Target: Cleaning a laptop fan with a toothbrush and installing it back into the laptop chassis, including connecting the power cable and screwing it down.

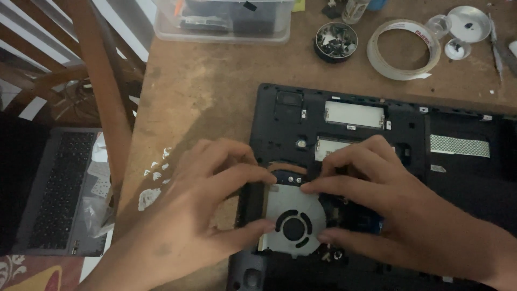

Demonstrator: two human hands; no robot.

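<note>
An opened black laptop base (409,121) lies on a brown wooden table (204,86). A silver cooling fan (293,215) with a black round hub sits in its lower left part, a copper heat pipe (288,168) along its top. My left hand (199,215) pinches the fan's left side, index finger on its top corner and thumb at its lower edge. My right hand (393,210) grips the fan's right side, fingertips on its top edge and lower right edge.
A roll of tape (404,49), a round black tin of screws (336,41), small clear lids (468,24) and a clear plastic box (223,21) stand at the table's far edge. Another laptop's keyboard (59,188) lies lower left. A wooden chair frame (99,91) stands beside the table.
</note>
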